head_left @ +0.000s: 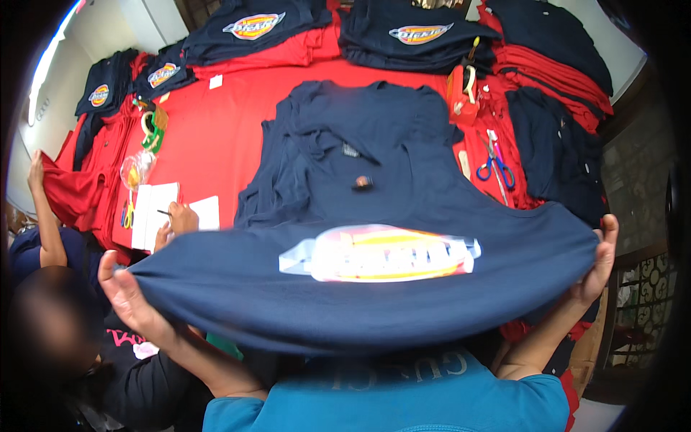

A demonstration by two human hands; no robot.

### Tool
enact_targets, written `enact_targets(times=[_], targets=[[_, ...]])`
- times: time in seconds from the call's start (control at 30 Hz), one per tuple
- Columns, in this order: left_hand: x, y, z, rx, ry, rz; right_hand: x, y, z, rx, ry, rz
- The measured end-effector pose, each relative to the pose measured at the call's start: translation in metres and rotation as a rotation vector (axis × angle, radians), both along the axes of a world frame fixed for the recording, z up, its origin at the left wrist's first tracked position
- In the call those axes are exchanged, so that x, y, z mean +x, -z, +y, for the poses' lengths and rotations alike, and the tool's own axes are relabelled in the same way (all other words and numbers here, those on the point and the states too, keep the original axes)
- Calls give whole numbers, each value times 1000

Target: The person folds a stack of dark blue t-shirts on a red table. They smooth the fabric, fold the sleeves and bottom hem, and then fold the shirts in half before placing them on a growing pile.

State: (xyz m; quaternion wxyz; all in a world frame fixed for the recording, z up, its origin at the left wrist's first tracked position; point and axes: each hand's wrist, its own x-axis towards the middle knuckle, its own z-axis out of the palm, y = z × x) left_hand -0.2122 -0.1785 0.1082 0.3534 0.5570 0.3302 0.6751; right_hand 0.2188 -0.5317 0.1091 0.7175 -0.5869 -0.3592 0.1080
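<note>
I hold a navy blue shirt [403,302] stretched wide in front of me, its printed oval logo [380,253] facing up. My left hand [126,291] grips the shirt's left edge and my right hand [599,263] grips its right edge. Beyond it, another navy shirt [360,158] lies spread flat on the red cloth-covered table [216,129], with a small dark object [363,183] resting on its middle.
Stacks of folded navy shirts [410,32] and red shirts [547,72] line the far and right sides. Blue-handled scissors [495,165] lie to the right, a red tape dispenser [462,90] beside them. At the left a seated person's hand [176,219] writes on white paper [155,205].
</note>
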Motion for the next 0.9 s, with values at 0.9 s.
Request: enact_targets(times=[0.9], targets=[[454,72,326,124,742,771,432,15,325,-286,538,-311]])
